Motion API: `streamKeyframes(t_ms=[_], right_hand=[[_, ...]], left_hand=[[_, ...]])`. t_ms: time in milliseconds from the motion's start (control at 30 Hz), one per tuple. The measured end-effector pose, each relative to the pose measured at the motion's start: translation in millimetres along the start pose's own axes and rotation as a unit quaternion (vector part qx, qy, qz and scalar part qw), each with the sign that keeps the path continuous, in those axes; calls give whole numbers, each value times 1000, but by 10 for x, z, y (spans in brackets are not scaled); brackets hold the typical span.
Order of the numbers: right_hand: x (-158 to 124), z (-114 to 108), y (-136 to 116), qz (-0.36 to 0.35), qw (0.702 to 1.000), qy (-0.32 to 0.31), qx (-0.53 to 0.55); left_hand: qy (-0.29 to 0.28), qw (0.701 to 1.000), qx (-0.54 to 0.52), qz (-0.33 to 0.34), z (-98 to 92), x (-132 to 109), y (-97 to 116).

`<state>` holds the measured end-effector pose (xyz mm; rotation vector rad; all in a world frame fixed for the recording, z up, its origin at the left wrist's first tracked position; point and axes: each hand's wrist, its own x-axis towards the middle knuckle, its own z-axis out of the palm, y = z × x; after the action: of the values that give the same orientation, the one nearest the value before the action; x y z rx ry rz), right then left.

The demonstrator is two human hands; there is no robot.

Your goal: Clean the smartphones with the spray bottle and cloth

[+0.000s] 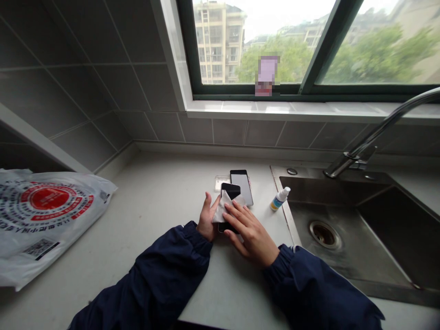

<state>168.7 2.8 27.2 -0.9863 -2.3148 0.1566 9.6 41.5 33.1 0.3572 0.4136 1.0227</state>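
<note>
Right grip (250,233) — fingers spread, partly closed — presses a white cloth (224,208) against a black smartphone (231,191); left grip (207,217), also partly closed, holds the phone's left edge. Phone lies directly beneath the right grip — long axis pointing away from the wearer, slightly tilted. Beyond, a second smartphone (243,188) and clear plastic case (222,183) rest on the desk (151,215); a small spray bottle (279,199) sits rightward, beside the steel sink (330,183).
</note>
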Motion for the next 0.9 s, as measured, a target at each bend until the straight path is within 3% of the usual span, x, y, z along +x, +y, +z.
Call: streamKeyframes(t_ms=[900], right_hand=[[2,6,4,12,1000,-7,10]], left_hand=[[-3,1000,-7,2,-24,16,-26]])
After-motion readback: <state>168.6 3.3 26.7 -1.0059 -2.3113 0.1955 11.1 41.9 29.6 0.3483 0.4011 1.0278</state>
